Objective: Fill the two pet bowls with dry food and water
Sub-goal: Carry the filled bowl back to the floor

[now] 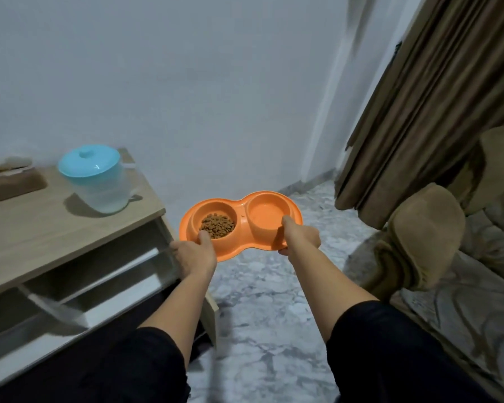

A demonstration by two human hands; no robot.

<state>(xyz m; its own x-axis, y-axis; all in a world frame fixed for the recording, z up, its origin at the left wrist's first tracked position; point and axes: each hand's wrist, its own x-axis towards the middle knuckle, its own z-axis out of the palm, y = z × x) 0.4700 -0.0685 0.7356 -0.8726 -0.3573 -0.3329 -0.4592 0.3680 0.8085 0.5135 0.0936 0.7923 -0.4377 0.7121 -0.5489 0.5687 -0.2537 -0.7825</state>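
Observation:
An orange double pet bowl (pixel 240 206) is held in the air above the marble floor, to the right of the wooden cabinet. Its left bowl holds brown dry food (pixel 217 225). Its right bowl (pixel 266 214) holds water. My left hand (pixel 194 253) grips the near left rim, thumb over the edge by the food. My right hand (pixel 301 235) grips the near right rim, thumb on the water bowl's edge.
A clear jug with a light blue lid (pixel 95 178) stands on the wooden cabinet top (pixel 41 228) at left. A container of food (pixel 9 177) sits at the cabinet's far left. A brown curtain (pixel 425 97) and a brown armchair (pixel 419 242) stand at right.

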